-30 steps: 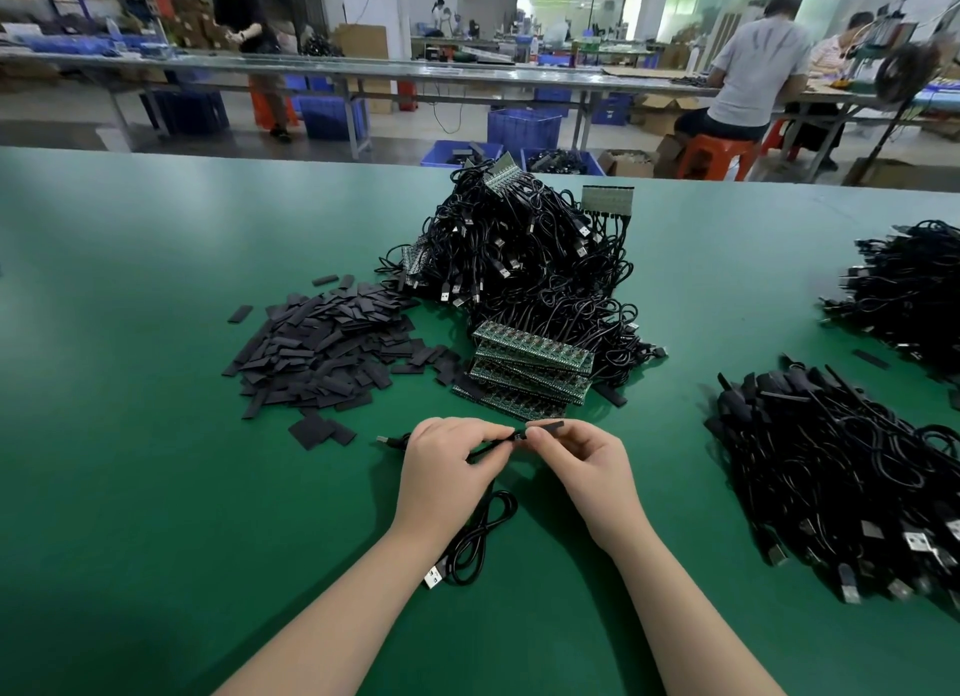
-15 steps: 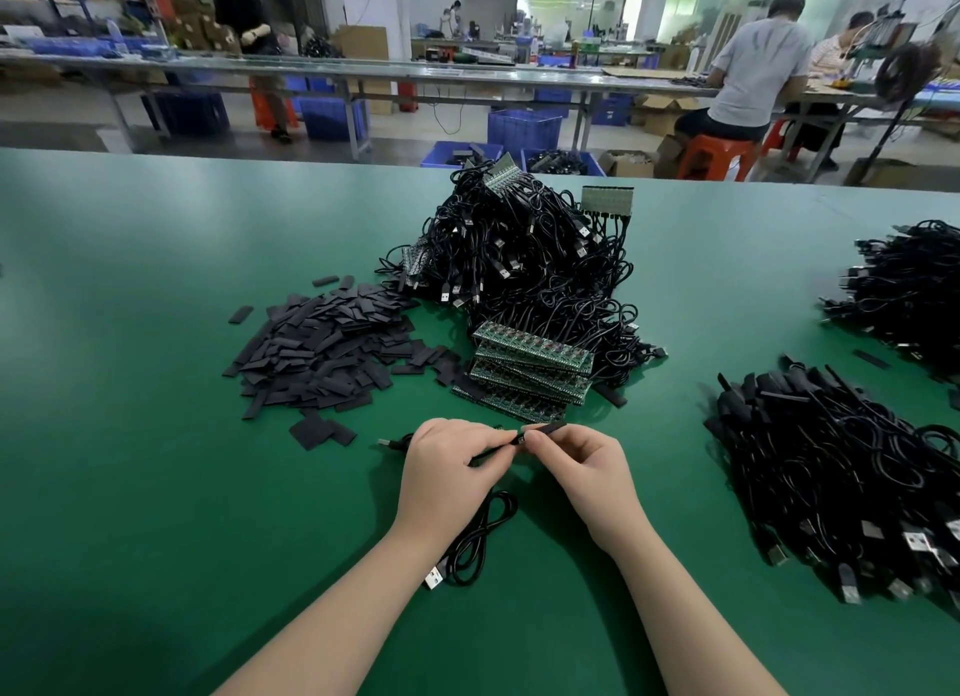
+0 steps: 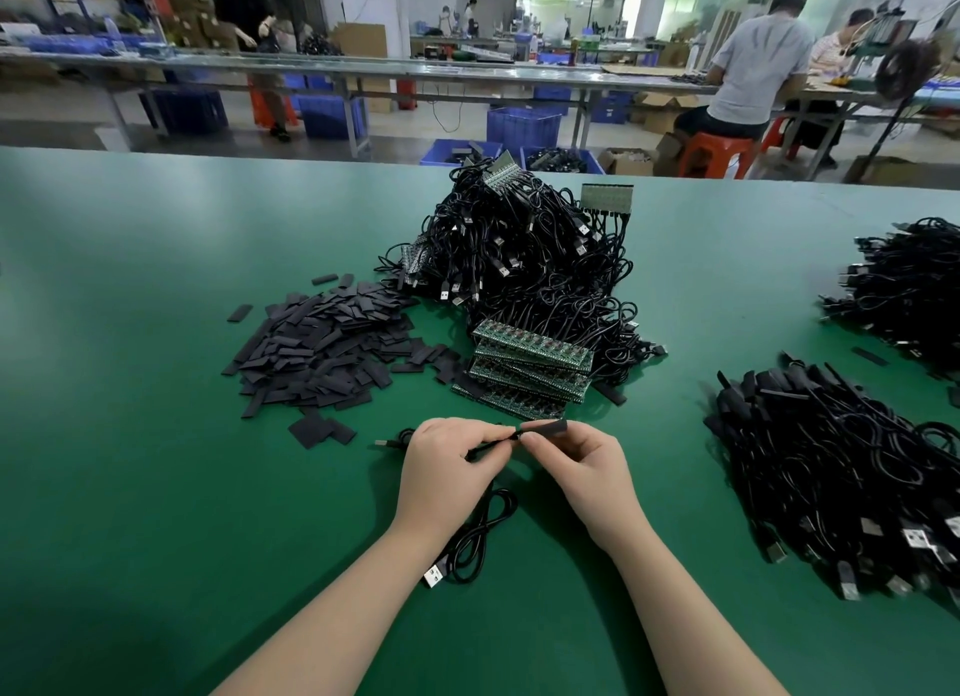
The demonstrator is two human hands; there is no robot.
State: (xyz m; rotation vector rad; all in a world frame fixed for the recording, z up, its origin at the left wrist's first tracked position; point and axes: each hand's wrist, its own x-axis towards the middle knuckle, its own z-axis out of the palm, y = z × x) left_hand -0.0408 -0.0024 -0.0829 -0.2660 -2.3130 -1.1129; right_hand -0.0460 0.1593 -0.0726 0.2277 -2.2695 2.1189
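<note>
Low over the green table (image 3: 156, 487), my left hand (image 3: 447, 466) pinches a thin black USB cable (image 3: 478, 539). The cable loops down below my wrist and ends in a silver plug near my forearm. My right hand (image 3: 582, 466) pinches a short flat black sleeve (image 3: 545, 427) at the cable's end, right against my left fingertips. The cable end itself is hidden between my fingers.
A heap of flat black sleeves (image 3: 322, 352) lies front left. Behind my hands sit stacked green circuit board strips (image 3: 530, 368) and a big tangle of black cables (image 3: 519, 258). More cable piles (image 3: 841, 466) lie at right. People work at far benches.
The black sleeve in my right hand now sticks out more to the right of my fingertips. Both hands stay in nearly the same place.
</note>
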